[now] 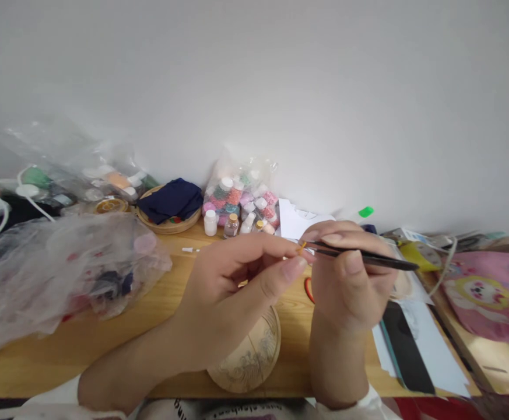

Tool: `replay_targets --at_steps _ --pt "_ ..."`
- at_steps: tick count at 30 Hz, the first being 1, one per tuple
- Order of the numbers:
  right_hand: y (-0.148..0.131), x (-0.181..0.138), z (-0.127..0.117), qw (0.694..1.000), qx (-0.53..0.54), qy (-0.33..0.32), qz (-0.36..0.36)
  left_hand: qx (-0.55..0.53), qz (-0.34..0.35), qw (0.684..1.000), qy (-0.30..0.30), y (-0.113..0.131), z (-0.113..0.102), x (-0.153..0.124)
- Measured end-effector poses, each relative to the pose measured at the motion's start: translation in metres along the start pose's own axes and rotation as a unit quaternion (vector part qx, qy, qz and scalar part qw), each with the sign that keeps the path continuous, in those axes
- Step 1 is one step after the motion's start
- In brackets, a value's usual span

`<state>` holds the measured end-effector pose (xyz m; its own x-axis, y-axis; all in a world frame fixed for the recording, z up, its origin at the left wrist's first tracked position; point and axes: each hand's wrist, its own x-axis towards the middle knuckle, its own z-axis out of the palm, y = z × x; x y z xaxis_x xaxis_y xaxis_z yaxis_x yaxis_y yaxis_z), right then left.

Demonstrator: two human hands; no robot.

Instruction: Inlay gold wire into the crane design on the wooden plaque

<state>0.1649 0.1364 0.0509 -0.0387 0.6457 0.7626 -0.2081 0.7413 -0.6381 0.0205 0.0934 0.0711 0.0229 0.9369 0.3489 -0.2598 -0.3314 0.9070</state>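
Observation:
My right hand (350, 274) is closed round a pair of black tweezers (372, 256), whose tips point left. At those tips is a small orange piece (301, 248), too small to name. The thumb and forefinger of my left hand (232, 291) pinch together right beside the tips, on the orange piece. Below my hands a round wooden disc (254, 359) with a carved or drawn pattern lies on the table, partly hidden by my left hand. An orange-red loop (309, 290) shows just left of my right wrist.
Crumpled clear plastic bags (74, 274) cover the table's left side. A round basket (171, 227) with dark blue cloth (173, 201), small bottles (210, 223) and bags of coloured jars (241, 198) stand along the wall. At right are a phone (407, 350), papers (442, 350) and a pink bag (490, 291).

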Motion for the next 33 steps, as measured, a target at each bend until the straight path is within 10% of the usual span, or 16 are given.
replay_targets --at_steps 33 --pt "-0.0016 -0.0007 -0.0014 0.999 -0.042 0.012 0.006 0.048 0.018 0.998 -0.031 -0.0005 -0.0046 -0.0001"
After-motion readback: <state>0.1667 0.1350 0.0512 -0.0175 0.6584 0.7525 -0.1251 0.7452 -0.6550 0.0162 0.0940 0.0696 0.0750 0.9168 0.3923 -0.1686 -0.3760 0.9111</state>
